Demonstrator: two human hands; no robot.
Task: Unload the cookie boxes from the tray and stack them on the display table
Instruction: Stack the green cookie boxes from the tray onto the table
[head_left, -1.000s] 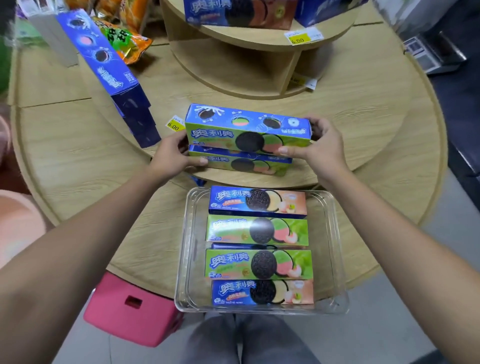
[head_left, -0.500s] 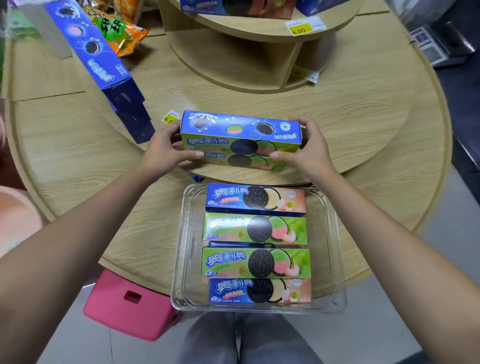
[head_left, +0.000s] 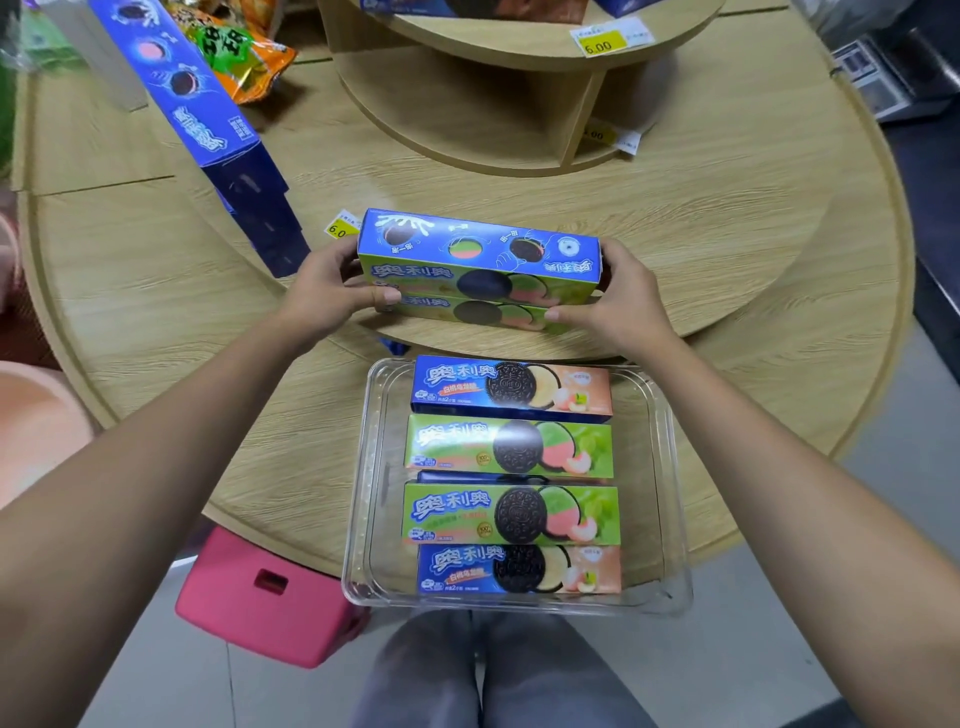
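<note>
The left hand (head_left: 332, 291) grips the left end of the top cookie box (head_left: 480, 260); the right hand (head_left: 618, 296) grips its right end. The box rests on a second box (head_left: 467, 313) on the display table (head_left: 701, 249). Directly below the grip, four boxes lie in the clear tray (head_left: 670, 519).

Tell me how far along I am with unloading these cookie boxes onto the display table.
Done: one green box already lies on the raised tier of the display table. In hand: the left hand and right hand hold a second green box by its ends, on top of the first. Left: at least four boxes show in the clear tray; a blue edge between them hints at more beneath.
</note>
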